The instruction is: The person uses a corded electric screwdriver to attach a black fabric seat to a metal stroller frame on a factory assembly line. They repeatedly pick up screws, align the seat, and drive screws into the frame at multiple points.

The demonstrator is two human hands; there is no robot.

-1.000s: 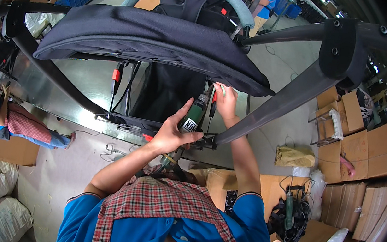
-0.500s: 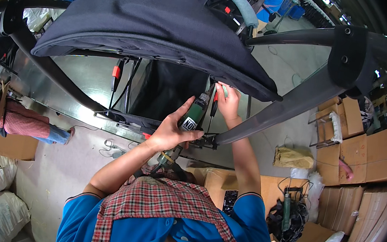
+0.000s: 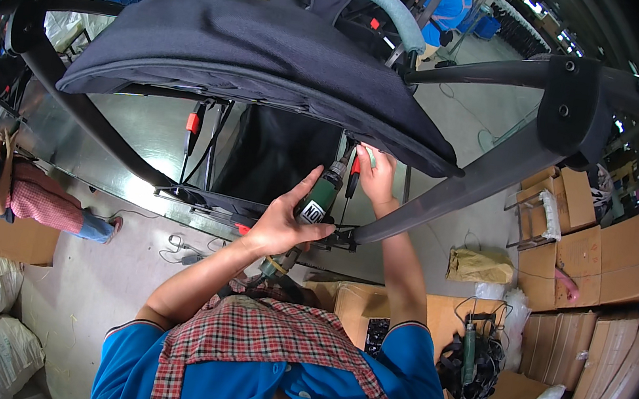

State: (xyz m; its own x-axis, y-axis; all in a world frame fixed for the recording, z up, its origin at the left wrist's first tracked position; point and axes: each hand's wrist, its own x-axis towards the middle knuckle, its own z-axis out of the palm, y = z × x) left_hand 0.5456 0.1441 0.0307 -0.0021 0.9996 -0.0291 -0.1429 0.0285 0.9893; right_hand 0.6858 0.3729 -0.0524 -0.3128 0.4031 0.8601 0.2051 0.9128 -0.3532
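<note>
My left hand (image 3: 278, 225) is closed around a green electric screwdriver (image 3: 323, 192), whose tip points up and away from me at the underside of a black stroller canopy (image 3: 274, 46). Beside that tip, my right hand (image 3: 375, 176) has its fingers pinched at the canopy's lower edge, close to a red-and-black catch (image 3: 354, 173). What those fingers grip, if anything, is too small to make out. A thick dark frame tube (image 3: 457, 180) passes over my right forearm. Black seat fabric (image 3: 278, 147) hangs behind the screwdriver.
Below the frame lies a shiny metal table (image 3: 139, 141). At the right are open cardboard boxes (image 3: 595, 261), and a second green screwdriver (image 3: 470, 350) lies near black netting. A co-worker (image 3: 25, 191) stands at the left. White sacks (image 3: 1, 356) fill the lower left.
The view has shifted slightly, and the canopy's top now appears lower, showing more of the grey padded handlebar behind it. Both hands and the screwdriver stay almost where they were.
</note>
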